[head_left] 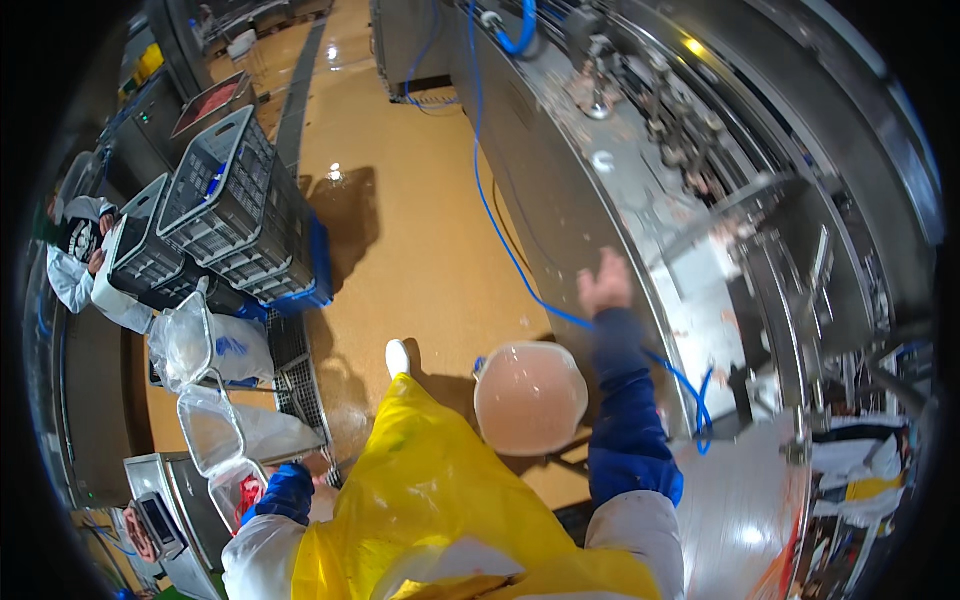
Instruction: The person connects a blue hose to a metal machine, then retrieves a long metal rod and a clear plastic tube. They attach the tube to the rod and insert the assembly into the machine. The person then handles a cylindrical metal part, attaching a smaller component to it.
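My right hand [606, 283] is raised beside the metal machine's side panel, a little blurred, its fingers apart and nothing in it. A blue hose [555, 314] passes close to its wrist. Below it stands a round white tub [531, 398] filled with pale pink, smooth-surfaced contents. My left hand [325, 497] hangs low at the left, next to my yellow apron [425, 490]; its fingers are mostly hidden. Near that arm, a bag-lined frame [232, 492] has something red inside.
Stacked grey crates [235, 200] on a blue base stand to the left. Clear plastic bags [215, 345] hang on frames nearer me. A co-worker [85, 245] in white stands beyond the crates. The long steel machine [650, 190] with scraps on its top runs along the right.
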### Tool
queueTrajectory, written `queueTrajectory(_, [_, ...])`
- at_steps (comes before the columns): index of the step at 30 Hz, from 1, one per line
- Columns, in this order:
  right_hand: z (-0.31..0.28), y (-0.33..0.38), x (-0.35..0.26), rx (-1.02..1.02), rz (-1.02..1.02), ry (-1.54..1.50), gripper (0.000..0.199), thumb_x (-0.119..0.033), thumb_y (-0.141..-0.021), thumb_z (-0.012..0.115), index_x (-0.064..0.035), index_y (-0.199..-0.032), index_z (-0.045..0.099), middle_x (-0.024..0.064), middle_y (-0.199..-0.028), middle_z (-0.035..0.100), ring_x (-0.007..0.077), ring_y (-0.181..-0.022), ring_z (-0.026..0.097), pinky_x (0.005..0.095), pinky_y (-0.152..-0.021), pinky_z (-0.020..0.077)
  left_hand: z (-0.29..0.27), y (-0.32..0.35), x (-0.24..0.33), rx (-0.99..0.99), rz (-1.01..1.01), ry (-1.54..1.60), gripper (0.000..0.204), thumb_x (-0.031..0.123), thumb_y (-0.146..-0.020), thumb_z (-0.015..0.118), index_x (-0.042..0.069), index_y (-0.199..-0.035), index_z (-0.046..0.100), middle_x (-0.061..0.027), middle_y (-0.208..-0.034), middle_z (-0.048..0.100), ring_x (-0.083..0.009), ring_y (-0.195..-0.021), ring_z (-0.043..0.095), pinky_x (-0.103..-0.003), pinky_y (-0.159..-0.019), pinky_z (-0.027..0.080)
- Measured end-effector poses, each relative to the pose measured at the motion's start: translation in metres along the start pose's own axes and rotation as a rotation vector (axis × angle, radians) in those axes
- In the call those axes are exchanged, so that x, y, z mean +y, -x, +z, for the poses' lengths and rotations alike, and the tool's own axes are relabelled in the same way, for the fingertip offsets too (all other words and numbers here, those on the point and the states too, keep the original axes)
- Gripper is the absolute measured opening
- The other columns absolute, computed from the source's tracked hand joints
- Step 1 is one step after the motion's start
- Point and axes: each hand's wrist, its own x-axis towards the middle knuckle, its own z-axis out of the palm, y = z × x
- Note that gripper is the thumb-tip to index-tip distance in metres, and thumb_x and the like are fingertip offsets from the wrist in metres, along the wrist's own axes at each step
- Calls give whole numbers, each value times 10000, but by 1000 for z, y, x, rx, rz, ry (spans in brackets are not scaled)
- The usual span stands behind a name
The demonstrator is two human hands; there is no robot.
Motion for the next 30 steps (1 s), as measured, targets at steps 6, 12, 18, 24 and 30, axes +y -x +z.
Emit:
queueTrajectory(6, [39, -121, 126, 143, 401, 509, 717, -99, -848, 690, 95, -1494, 446, 283, -1526, 509, 442, -1436, 465, 497, -1211, 388, -91, -85, 49, -205, -28, 311, 327, 311, -963, 625, 31, -883, 774, -122, -769, 751, -231, -686, 756, -410, -664, 609])
queueTrajectory(12, [37, -179, 89, -233, 856, 702, 613, -344, -835, 800, -45, -1332, 602, 168, -1398, 624, 358, -1352, 570, 519, -1139, 450, -186, -189, 118, 246, 149, 270, 326, 312, -956, 661, 31, -1080, 770, -148, -888, 780, -244, -763, 774, -398, -726, 612])
queueTrajectory(18, [34, -200, 18, -158, 938, 741, 540, -411, -775, 832, -95, -1201, 734, 134, -1245, 749, 299, -1298, 628, 540, -1137, 397, -339, -253, 178, 336, 226, 129, 268, 287, -937, 670, 45, -999, 767, -175, -919, 771, -324, -865, 769, -408, -757, 594])
queueTrajectory(24, [154, -261, -92, -106, 752, -71, 733, -599, -780, 869, 86, -1020, 759, 254, -980, 775, 347, -942, 758, 426, -882, 567, -426, -338, 367, 113, 637, -447, 233, 285, -974, 630, 61, -976, 695, -157, -922, 708, -278, -837, 681, -450, -729, 544])
queueTrajectory(30, [259, -472, -206, -109, 758, -1312, 269, -340, -1028, 728, -86, -963, 670, -22, -795, 619, 101, -665, 576, 293, -606, 499, -566, -209, 790, -393, 1064, 246, 516, 344, -1088, 616, 22, -1469, 487, -73, -1222, 654, -137, -1049, 644, -297, -879, 540])
